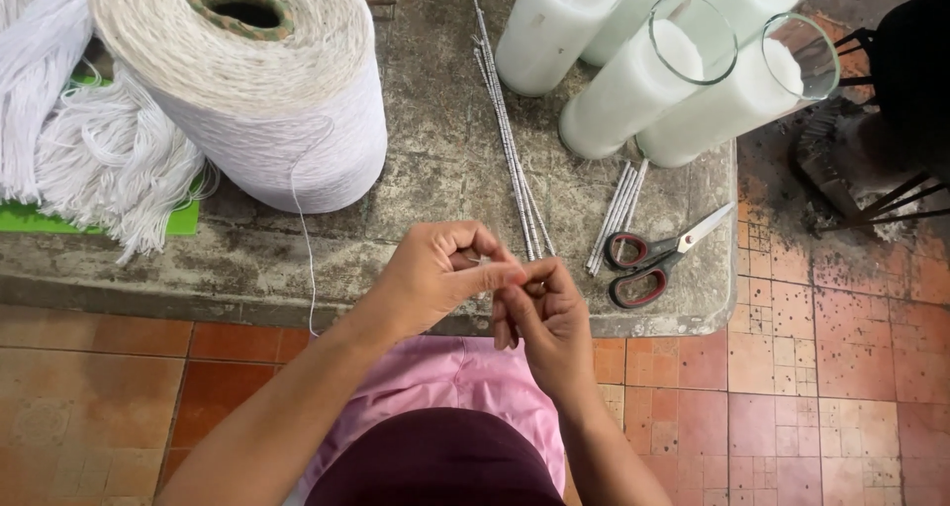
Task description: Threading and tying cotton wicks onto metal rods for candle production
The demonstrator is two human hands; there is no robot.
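So both hands are working right at the near edge of the table (pixel 416 199), fingertips pinched together on a small bit of white string (pixel 485 265). The left hand (pixel 435 274) curls over it from the left, and the right hand (pixel 549 318) pinches it from below, thumb and forefinger closed. Too small to tell whether it's one piece or a thin stick wrapped with string, honestly.

A loose strand (pixel 302 229) hangs down from the big cone of white string (pixel 257 91) on the far left, dropping past the table edge beside the left wrist.

Looks to me like the prep step: getting a short length of wick ready. The thin wrapped sticks (pixel 510 140) lie just beyond the hands, a shorter bunch (pixel 618 214) sits to their right, and the red-handled scissors (pixel 658 254) lie near the right hand, untouched.

The tall glass jars of white wax (pixel 633 81) stand at the far right. My guess is the next move needs a steady pinch and a neat, fine finger job
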